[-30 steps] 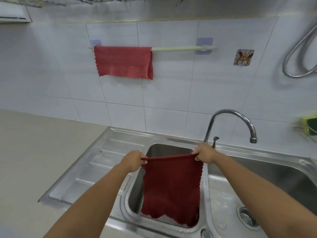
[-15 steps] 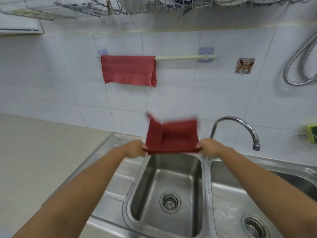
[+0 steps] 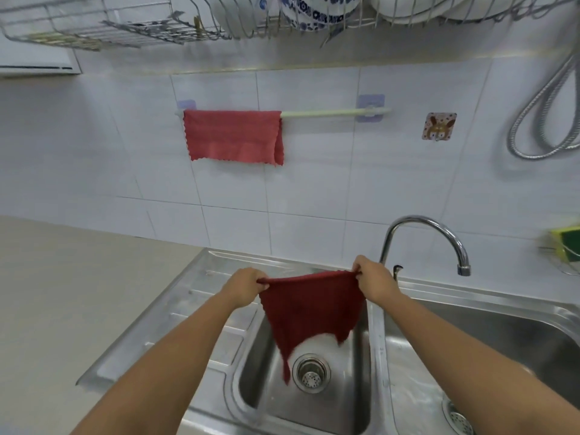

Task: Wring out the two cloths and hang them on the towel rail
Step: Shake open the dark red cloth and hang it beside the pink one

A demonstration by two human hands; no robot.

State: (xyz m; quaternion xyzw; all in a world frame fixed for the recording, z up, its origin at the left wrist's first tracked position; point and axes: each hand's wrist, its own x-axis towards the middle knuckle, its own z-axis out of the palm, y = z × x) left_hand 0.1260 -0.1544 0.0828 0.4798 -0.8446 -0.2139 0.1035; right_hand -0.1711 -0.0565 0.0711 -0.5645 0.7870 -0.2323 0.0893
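Observation:
A dark red cloth hangs spread above the left sink basin. My left hand pinches its top left corner and my right hand pinches its top right corner. The cloth's lower edge is blurred and swings over the drain. A lighter red cloth is draped over the left end of the pale green towel rail on the tiled wall. The rail's right half is bare.
A curved chrome tap stands just right of my right hand. A second basin lies at the right. A wire dish rack with plates hangs overhead. A metal hose loops at the far right, above a yellow-green sponge.
The dark cloth was flicked up between my hands half a second ago and has dropped back down to hang over the basin. The view has tilted upward.

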